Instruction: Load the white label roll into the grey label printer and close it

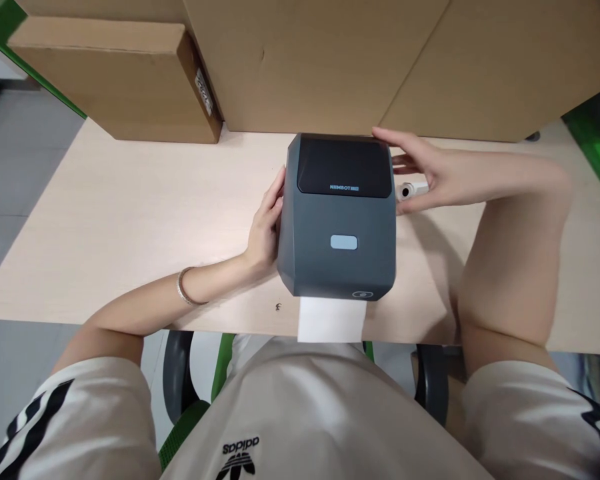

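Observation:
A dark grey label printer [337, 220] with a black window on top and a pale blue button sits on the table between my hands. From its front comes a strip of white label paper [331, 320], which hangs over the table's front edge. My left hand [267, 223] lies along the printer's left side, its fingers partly hidden behind the casing. With fingers curved, my right hand [420, 170] holds the printer's right side, one fingertip on the back corner. Beside the printer, under my right hand, is a small white object [411, 191] with a round black spot.
A large cardboard sheet or box [320, 67] stands along the back of the table [130, 220]. At the back left stands a smaller cardboard box [115, 87] with a label on its side. Dark chair armrests [179, 373] sit below the front edge.

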`<state>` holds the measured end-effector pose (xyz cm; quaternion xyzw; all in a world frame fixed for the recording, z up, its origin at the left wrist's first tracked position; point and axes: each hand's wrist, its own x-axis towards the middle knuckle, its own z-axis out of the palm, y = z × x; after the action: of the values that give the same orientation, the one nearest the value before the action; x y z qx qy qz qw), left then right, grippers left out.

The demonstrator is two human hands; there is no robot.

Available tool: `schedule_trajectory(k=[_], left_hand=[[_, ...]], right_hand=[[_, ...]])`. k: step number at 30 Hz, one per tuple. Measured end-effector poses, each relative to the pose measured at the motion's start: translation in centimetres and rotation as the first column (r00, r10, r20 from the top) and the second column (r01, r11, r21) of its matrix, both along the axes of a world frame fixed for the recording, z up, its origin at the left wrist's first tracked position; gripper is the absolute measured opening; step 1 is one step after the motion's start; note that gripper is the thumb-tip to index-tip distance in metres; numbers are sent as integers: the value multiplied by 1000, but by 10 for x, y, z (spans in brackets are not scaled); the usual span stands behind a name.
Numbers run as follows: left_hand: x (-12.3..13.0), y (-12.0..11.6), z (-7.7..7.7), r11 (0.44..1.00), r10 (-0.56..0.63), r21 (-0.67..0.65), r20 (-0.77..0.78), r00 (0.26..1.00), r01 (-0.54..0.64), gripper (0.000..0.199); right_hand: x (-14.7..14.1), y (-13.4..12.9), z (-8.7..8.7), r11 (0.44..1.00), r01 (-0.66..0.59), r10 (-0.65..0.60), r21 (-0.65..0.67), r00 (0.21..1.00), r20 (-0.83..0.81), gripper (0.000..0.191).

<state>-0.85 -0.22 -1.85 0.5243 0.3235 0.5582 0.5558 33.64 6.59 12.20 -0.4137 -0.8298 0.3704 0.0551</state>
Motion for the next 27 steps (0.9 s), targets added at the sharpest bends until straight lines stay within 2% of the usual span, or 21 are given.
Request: schedule_trajectory(k=[7, 10, 13, 22, 27], left_hand=[[0, -13, 9, 997, -21, -71, 91, 996, 27, 62], [3, -15, 13, 996, -7, -85, 128, 992, 18, 54], [4, -17, 17, 995, 9, -101, 158, 987, 7, 54], [9, -26, 28, 985, 29, -171, 223, 974, 9, 64], [7, -24, 21, 989, 7, -143, 201, 980, 22, 67]], right_hand=[[-6, 9, -12, 995, -71, 68, -71, 997, -45, 176], [-10, 6, -11, 993, -86, 81, -78, 995, -61, 172], [-11, 4, -10, 992, -80, 75, -99, 996, -53, 164], [-11, 11, -15, 988, -94, 91, -125, 995, -30, 178], [-15, 10, -16, 985, -105, 100, -138, 994, -45, 186]])
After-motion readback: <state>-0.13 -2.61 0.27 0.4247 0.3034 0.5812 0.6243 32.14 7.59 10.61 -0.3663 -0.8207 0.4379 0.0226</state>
